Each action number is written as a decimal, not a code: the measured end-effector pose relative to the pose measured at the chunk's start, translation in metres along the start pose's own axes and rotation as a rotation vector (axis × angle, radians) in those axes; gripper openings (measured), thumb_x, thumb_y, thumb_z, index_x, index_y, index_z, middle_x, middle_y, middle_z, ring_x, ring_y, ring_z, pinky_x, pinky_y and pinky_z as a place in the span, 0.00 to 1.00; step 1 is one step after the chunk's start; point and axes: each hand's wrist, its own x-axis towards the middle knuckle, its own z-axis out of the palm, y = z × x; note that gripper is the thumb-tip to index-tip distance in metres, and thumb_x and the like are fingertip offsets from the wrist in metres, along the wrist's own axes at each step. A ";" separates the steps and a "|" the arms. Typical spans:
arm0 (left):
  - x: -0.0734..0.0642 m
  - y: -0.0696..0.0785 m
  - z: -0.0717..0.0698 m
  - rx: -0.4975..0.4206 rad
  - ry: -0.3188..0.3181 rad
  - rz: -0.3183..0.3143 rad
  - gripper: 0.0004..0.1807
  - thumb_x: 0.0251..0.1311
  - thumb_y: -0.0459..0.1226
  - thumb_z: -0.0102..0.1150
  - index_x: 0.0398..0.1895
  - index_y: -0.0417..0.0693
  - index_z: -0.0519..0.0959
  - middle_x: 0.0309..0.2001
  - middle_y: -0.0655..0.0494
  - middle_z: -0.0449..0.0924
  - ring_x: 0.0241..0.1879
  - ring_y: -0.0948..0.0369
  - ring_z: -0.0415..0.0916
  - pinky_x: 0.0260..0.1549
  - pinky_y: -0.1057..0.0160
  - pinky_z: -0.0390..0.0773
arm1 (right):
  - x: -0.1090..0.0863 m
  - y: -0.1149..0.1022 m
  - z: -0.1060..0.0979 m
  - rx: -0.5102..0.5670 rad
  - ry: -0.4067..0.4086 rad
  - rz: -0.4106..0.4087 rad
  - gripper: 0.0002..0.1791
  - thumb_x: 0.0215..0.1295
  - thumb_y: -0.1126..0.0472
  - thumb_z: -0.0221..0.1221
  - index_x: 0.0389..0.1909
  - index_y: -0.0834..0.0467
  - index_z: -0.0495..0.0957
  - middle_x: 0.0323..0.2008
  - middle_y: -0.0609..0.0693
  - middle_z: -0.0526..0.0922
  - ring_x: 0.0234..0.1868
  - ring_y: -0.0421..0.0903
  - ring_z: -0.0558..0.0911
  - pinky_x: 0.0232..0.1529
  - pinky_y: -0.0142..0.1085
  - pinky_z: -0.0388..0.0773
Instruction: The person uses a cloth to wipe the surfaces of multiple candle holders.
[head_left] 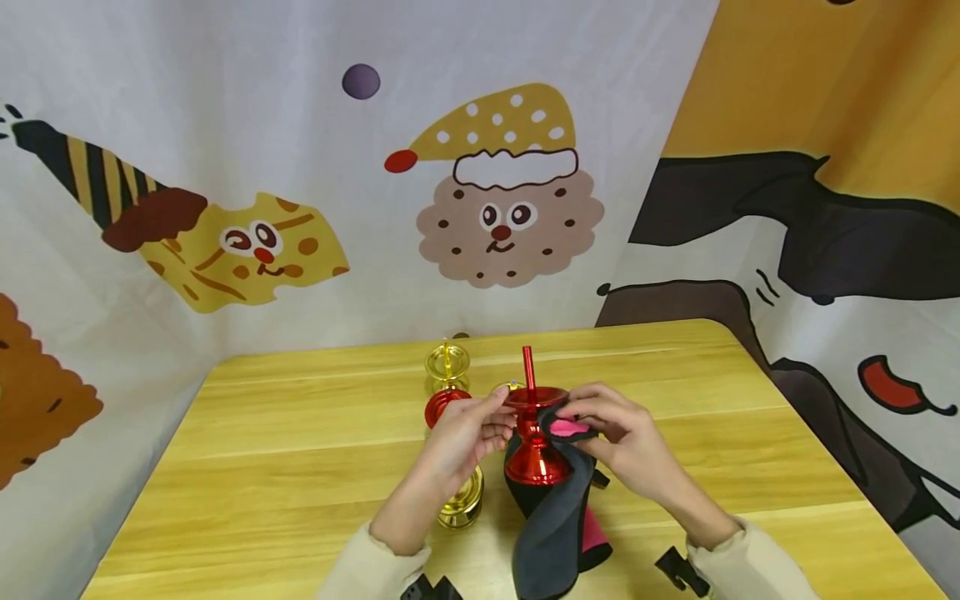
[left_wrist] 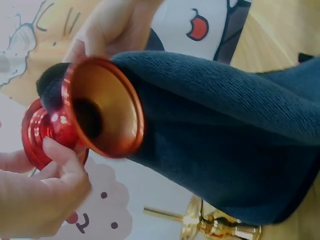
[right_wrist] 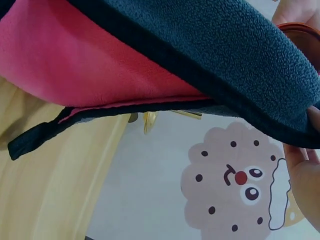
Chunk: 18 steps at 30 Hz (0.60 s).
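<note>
A shiny red candlestick [head_left: 538,468], with a thin red rod rising from its upper dish, is held above the table between my two hands. My left hand [head_left: 459,446] pinches it from the left, near the dish. My right hand [head_left: 628,435] grips a dark grey cloth [head_left: 551,533] with a pink reverse side and presses it on the right of the stem. Below the candlestick the rest of the cloth hangs down. The left wrist view looks into the hollow base [left_wrist: 117,110], while in the right wrist view the cloth [right_wrist: 240,60] covers most of the candlestick.
On the wooden table [head_left: 285,475] a gold candlestick [head_left: 447,364] stands at the back, with a red dish-shaped piece [head_left: 442,407] before it. Nearer, another gold piece [head_left: 462,504] sits beside my left forearm. A patterned curtain [head_left: 300,125] hangs behind the table.
</note>
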 end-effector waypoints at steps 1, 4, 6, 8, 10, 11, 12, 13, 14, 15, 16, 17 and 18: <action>0.000 0.002 0.000 -0.025 -0.003 -0.004 0.13 0.64 0.37 0.50 0.30 0.34 0.75 0.23 0.54 0.75 0.23 0.63 0.70 0.26 0.71 0.72 | 0.000 0.000 -0.001 0.002 -0.005 -0.004 0.26 0.42 0.90 0.55 0.43 0.67 0.77 0.45 0.57 0.72 0.48 0.41 0.73 0.46 0.28 0.74; -0.002 0.008 -0.002 -0.064 -0.008 0.006 0.09 0.63 0.32 0.48 0.31 0.32 0.75 0.22 0.54 0.76 0.23 0.62 0.72 0.27 0.71 0.74 | 0.000 0.000 -0.005 -0.017 -0.014 0.002 0.26 0.42 0.90 0.55 0.43 0.66 0.77 0.46 0.56 0.72 0.48 0.40 0.73 0.46 0.28 0.74; -0.005 0.015 -0.006 -0.065 -0.005 0.024 0.09 0.63 0.30 0.47 0.33 0.30 0.75 0.23 0.53 0.77 0.23 0.62 0.73 0.27 0.70 0.75 | 0.000 0.001 -0.010 -0.034 -0.012 0.012 0.26 0.42 0.90 0.55 0.43 0.67 0.77 0.46 0.56 0.72 0.48 0.40 0.74 0.46 0.28 0.74; -0.008 0.023 -0.012 -0.045 0.012 0.050 0.09 0.63 0.29 0.46 0.36 0.28 0.74 0.24 0.53 0.77 0.24 0.61 0.73 0.28 0.70 0.76 | 0.001 0.001 -0.017 -0.062 0.000 0.033 0.26 0.43 0.90 0.55 0.43 0.67 0.77 0.46 0.55 0.72 0.47 0.39 0.74 0.46 0.27 0.74; -0.014 0.033 -0.019 -0.020 0.033 0.080 0.10 0.63 0.29 0.46 0.37 0.27 0.74 0.26 0.52 0.77 0.24 0.61 0.73 0.29 0.70 0.76 | 0.001 0.001 -0.025 -0.077 0.011 0.048 0.25 0.43 0.90 0.55 0.43 0.68 0.77 0.45 0.56 0.72 0.46 0.39 0.75 0.46 0.28 0.74; -0.017 0.038 -0.024 -0.005 0.042 0.101 0.09 0.63 0.29 0.46 0.37 0.28 0.74 0.26 0.52 0.77 0.25 0.61 0.73 0.30 0.70 0.76 | 0.002 0.001 -0.029 -0.087 0.020 0.057 0.25 0.43 0.90 0.55 0.43 0.68 0.77 0.45 0.55 0.72 0.46 0.39 0.75 0.46 0.28 0.74; -0.019 0.043 -0.029 0.009 0.054 0.120 0.09 0.63 0.29 0.46 0.36 0.29 0.75 0.27 0.52 0.77 0.25 0.61 0.73 0.31 0.69 0.77 | 0.002 0.001 -0.034 -0.094 0.029 0.070 0.25 0.43 0.90 0.55 0.43 0.68 0.77 0.45 0.55 0.72 0.46 0.39 0.75 0.46 0.28 0.74; -0.022 0.048 -0.034 0.023 0.063 0.145 0.08 0.63 0.28 0.46 0.35 0.31 0.75 0.28 0.52 0.77 0.25 0.61 0.73 0.31 0.69 0.77 | 0.002 0.001 -0.038 -0.096 0.034 0.079 0.24 0.43 0.90 0.55 0.43 0.69 0.77 0.45 0.55 0.72 0.46 0.39 0.75 0.46 0.28 0.74; -0.025 0.052 -0.041 0.040 0.065 0.170 0.08 0.64 0.28 0.45 0.34 0.32 0.75 0.28 0.52 0.77 0.26 0.61 0.73 0.32 0.69 0.77 | 0.002 0.001 -0.042 -0.097 0.040 0.088 0.24 0.43 0.90 0.55 0.43 0.70 0.77 0.45 0.55 0.72 0.46 0.39 0.75 0.45 0.28 0.75; -0.028 0.055 -0.048 0.050 0.070 0.194 0.08 0.64 0.28 0.45 0.33 0.34 0.76 0.28 0.52 0.77 0.27 0.61 0.74 0.33 0.68 0.77 | 0.001 0.002 -0.046 -0.109 0.047 0.098 0.24 0.43 0.90 0.55 0.42 0.70 0.77 0.45 0.54 0.73 0.46 0.39 0.75 0.45 0.28 0.75; -0.031 0.057 -0.055 0.060 0.079 0.216 0.09 0.64 0.28 0.45 0.31 0.36 0.76 0.28 0.53 0.77 0.27 0.62 0.74 0.33 0.68 0.77 | 0.001 0.002 -0.050 -0.122 0.053 0.108 0.24 0.43 0.90 0.55 0.42 0.71 0.77 0.45 0.54 0.73 0.46 0.39 0.75 0.45 0.27 0.75; -0.034 0.058 -0.062 0.066 0.094 0.235 0.09 0.64 0.29 0.45 0.31 0.38 0.76 0.29 0.53 0.77 0.28 0.62 0.74 0.34 0.68 0.77 | 0.000 0.003 -0.053 -0.135 0.061 0.120 0.23 0.43 0.90 0.55 0.42 0.71 0.77 0.44 0.54 0.73 0.46 0.38 0.75 0.45 0.27 0.75; -0.036 0.059 -0.069 0.080 0.114 0.250 0.09 0.65 0.29 0.45 0.30 0.40 0.76 0.29 0.54 0.77 0.28 0.62 0.74 0.35 0.68 0.77 | -0.001 0.003 -0.056 -0.155 0.067 0.129 0.23 0.43 0.89 0.55 0.42 0.71 0.77 0.44 0.53 0.73 0.45 0.38 0.75 0.44 0.26 0.74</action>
